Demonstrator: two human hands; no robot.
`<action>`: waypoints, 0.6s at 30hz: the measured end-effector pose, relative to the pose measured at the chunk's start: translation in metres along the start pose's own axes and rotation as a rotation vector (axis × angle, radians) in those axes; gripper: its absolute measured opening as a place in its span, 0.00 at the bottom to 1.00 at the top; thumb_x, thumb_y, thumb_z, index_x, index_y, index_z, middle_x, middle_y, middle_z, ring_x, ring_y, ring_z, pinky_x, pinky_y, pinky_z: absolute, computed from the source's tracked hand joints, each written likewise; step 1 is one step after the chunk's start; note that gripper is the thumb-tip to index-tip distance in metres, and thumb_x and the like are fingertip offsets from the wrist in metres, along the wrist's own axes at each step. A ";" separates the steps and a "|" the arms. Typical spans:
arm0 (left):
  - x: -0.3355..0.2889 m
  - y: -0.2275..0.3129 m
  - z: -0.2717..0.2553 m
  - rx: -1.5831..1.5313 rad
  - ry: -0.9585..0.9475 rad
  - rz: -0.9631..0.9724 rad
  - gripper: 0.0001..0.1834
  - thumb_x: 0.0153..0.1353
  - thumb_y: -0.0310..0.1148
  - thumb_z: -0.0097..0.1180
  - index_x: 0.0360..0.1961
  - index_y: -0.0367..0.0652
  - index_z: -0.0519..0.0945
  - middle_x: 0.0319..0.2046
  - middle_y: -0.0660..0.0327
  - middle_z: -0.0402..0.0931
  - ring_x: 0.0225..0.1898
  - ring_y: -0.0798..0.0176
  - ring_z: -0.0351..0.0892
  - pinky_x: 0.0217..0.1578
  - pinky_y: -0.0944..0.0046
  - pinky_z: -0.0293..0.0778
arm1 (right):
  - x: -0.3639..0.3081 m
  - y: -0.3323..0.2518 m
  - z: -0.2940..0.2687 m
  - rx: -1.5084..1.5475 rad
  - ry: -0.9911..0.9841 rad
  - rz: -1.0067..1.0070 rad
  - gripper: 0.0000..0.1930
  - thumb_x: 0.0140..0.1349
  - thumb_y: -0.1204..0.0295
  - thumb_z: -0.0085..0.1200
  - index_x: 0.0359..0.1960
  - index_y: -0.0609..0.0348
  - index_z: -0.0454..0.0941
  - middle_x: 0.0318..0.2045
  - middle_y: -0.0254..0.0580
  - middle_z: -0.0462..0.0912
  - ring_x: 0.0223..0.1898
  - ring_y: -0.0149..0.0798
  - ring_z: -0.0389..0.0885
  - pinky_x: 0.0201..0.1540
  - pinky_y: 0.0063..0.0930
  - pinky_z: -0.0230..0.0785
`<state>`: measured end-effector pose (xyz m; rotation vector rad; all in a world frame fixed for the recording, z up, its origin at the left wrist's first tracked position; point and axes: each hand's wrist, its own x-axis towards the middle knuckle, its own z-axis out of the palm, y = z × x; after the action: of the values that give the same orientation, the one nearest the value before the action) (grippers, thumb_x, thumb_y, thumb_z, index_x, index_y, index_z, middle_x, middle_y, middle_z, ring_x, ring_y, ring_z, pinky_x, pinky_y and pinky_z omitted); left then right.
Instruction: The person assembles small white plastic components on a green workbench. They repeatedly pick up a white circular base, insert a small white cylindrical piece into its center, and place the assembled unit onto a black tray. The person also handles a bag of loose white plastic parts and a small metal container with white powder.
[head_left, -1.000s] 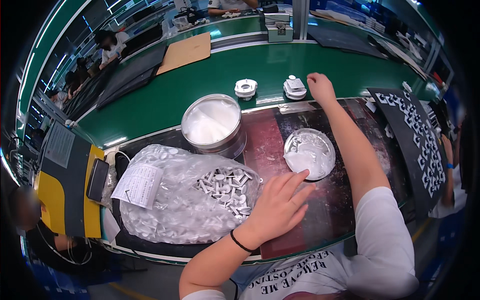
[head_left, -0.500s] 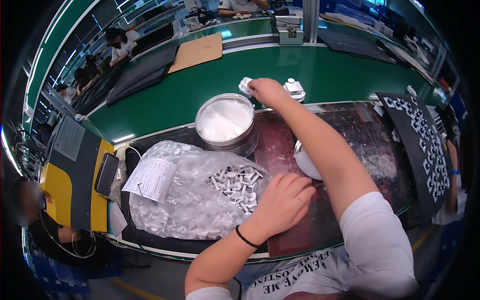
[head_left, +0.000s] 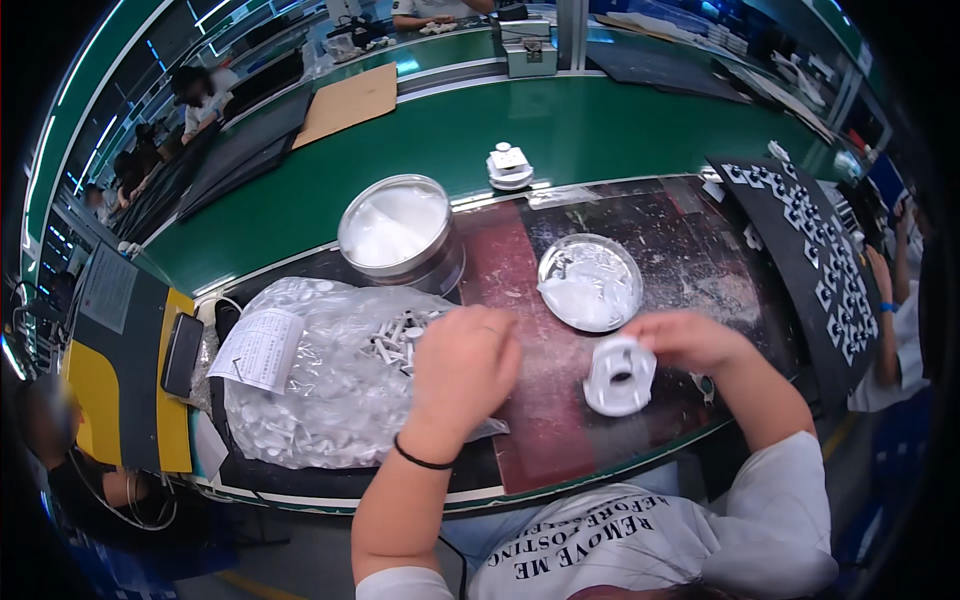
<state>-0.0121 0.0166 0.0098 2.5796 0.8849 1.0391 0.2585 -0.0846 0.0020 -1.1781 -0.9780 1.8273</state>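
My right hand (head_left: 690, 340) pinches a white round plastic part (head_left: 603, 385) by its edge, over the near side of the work board. A dark hole shows in the part's middle. My left hand (head_left: 465, 365), a little blurred, is curled beside the opening of a clear plastic bag (head_left: 320, 410). Small white pin-like pieces (head_left: 388, 345) show at that opening. Whatever the left fingers hold, if anything, is hidden. Just beyond the right hand lies a shallow round metal lid (head_left: 628, 262) with clear film and white material in it.
Behind the bag stands an open metal tin (head_left: 435, 255) with white contents. A white part stack (head_left: 508, 168) sits on the green surface (head_left: 440, 130). A yellow-grey machine (head_left: 125, 385) is at left, a black board (head_left: 770, 245) of small parts at right. Other people work nearby.
My right hand has come back from the far green surface with a white part. My left hand has moved left to the bag's opening. The whole view has shifted slightly.
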 end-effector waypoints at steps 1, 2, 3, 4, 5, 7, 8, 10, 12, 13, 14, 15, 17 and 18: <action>-0.001 -0.004 -0.004 0.059 -0.050 -0.062 0.06 0.47 0.28 0.56 0.28 0.41 0.80 0.26 0.55 0.77 0.31 0.51 0.77 0.33 0.54 0.72 | -0.006 0.008 0.004 -0.018 0.011 0.097 0.16 0.64 0.68 0.49 0.50 0.65 0.75 0.38 0.35 0.80 0.37 0.28 0.76 0.38 0.22 0.69; -0.003 -0.008 -0.008 0.119 -0.099 -0.126 0.05 0.47 0.29 0.55 0.26 0.41 0.79 0.26 0.54 0.77 0.31 0.50 0.77 0.33 0.53 0.72 | -0.010 0.009 0.010 -0.072 0.031 0.154 0.16 0.64 0.68 0.49 0.49 0.66 0.76 0.36 0.35 0.80 0.35 0.27 0.76 0.37 0.21 0.68; -0.003 -0.014 -0.013 0.179 -0.143 -0.187 0.04 0.48 0.29 0.54 0.24 0.41 0.78 0.25 0.53 0.76 0.30 0.49 0.76 0.33 0.52 0.72 | -0.012 0.013 0.010 -0.133 0.029 0.161 0.15 0.65 0.68 0.48 0.48 0.65 0.76 0.35 0.34 0.80 0.33 0.27 0.76 0.36 0.21 0.68; -0.006 -0.021 -0.017 0.235 -0.169 -0.217 0.04 0.48 0.30 0.54 0.24 0.41 0.78 0.26 0.53 0.76 0.31 0.49 0.77 0.33 0.52 0.73 | -0.012 0.017 0.009 -0.189 0.013 0.170 0.15 0.65 0.67 0.48 0.48 0.64 0.77 0.33 0.34 0.80 0.31 0.27 0.76 0.34 0.20 0.69; -0.009 -0.030 -0.018 0.291 -0.195 -0.247 0.05 0.48 0.30 0.53 0.23 0.41 0.78 0.26 0.53 0.77 0.31 0.48 0.77 0.34 0.52 0.73 | -0.012 0.019 0.008 -0.249 0.043 0.163 0.15 0.65 0.68 0.48 0.47 0.63 0.78 0.32 0.34 0.80 0.30 0.27 0.75 0.33 0.20 0.69; -0.012 -0.040 -0.024 0.368 -0.221 -0.264 0.05 0.47 0.29 0.53 0.24 0.41 0.78 0.27 0.53 0.77 0.33 0.48 0.77 0.35 0.52 0.73 | -0.010 0.019 0.008 -0.368 0.103 0.140 0.14 0.66 0.68 0.47 0.47 0.62 0.78 0.30 0.34 0.80 0.28 0.26 0.75 0.31 0.20 0.69; -0.014 -0.041 -0.027 0.357 -0.230 -0.263 0.06 0.47 0.29 0.54 0.26 0.41 0.78 0.28 0.53 0.77 0.34 0.48 0.76 0.36 0.52 0.72 | -0.010 0.020 0.012 -0.420 0.145 0.084 0.14 0.66 0.69 0.47 0.47 0.61 0.78 0.31 0.34 0.80 0.27 0.26 0.75 0.31 0.20 0.69; -0.013 -0.042 -0.028 0.318 -0.246 -0.245 0.09 0.47 0.29 0.56 0.31 0.40 0.79 0.30 0.53 0.77 0.36 0.48 0.75 0.38 0.53 0.71 | -0.015 0.018 0.022 -0.525 0.255 -0.027 0.14 0.65 0.70 0.46 0.48 0.61 0.78 0.31 0.36 0.80 0.26 0.26 0.75 0.30 0.21 0.70; -0.010 -0.035 -0.027 0.284 -0.200 -0.209 0.12 0.46 0.30 0.58 0.34 0.40 0.79 0.32 0.53 0.77 0.38 0.48 0.75 0.40 0.54 0.71 | -0.022 0.022 0.026 -0.620 0.345 -0.175 0.12 0.63 0.70 0.49 0.46 0.61 0.78 0.34 0.40 0.79 0.31 0.30 0.76 0.35 0.25 0.70; -0.006 -0.032 -0.021 0.247 -0.179 -0.181 0.13 0.46 0.30 0.59 0.35 0.40 0.79 0.33 0.53 0.76 0.39 0.48 0.74 0.40 0.54 0.70 | -0.026 0.032 0.021 -0.700 0.377 -0.298 0.12 0.63 0.70 0.50 0.45 0.61 0.78 0.34 0.41 0.79 0.33 0.31 0.77 0.36 0.26 0.70; -0.007 -0.031 -0.019 0.276 -0.200 -0.176 0.14 0.46 0.31 0.60 0.36 0.40 0.79 0.33 0.53 0.76 0.39 0.48 0.74 0.40 0.54 0.70 | -0.032 0.038 0.017 -0.782 0.410 -0.418 0.12 0.62 0.70 0.50 0.44 0.61 0.78 0.35 0.42 0.78 0.34 0.33 0.77 0.37 0.27 0.69; -0.008 -0.033 -0.016 0.294 -0.218 -0.154 0.15 0.45 0.31 0.60 0.36 0.40 0.79 0.34 0.53 0.75 0.39 0.48 0.74 0.41 0.53 0.70 | -0.041 0.035 0.019 -0.824 0.424 -0.408 0.11 0.61 0.70 0.52 0.43 0.60 0.77 0.35 0.42 0.78 0.38 0.35 0.76 0.39 0.28 0.68; -0.007 -0.033 -0.009 0.307 -0.256 -0.128 0.15 0.45 0.32 0.62 0.36 0.40 0.79 0.34 0.53 0.75 0.40 0.47 0.73 0.41 0.53 0.69 | -0.062 0.035 0.013 -0.824 0.470 -0.407 0.12 0.60 0.69 0.53 0.43 0.60 0.78 0.35 0.40 0.78 0.37 0.35 0.76 0.38 0.26 0.68; -0.009 -0.034 -0.008 0.323 -0.280 -0.140 0.16 0.44 0.33 0.63 0.36 0.40 0.79 0.34 0.53 0.74 0.40 0.47 0.72 0.41 0.53 0.69 | -0.072 0.033 0.007 -0.819 0.493 -0.394 0.12 0.60 0.68 0.54 0.43 0.59 0.78 0.36 0.40 0.78 0.37 0.35 0.76 0.38 0.26 0.68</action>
<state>-0.0381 0.0378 -0.0038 2.7745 1.2166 0.5135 0.2678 -0.1639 0.0021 -1.6453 -1.5668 0.7514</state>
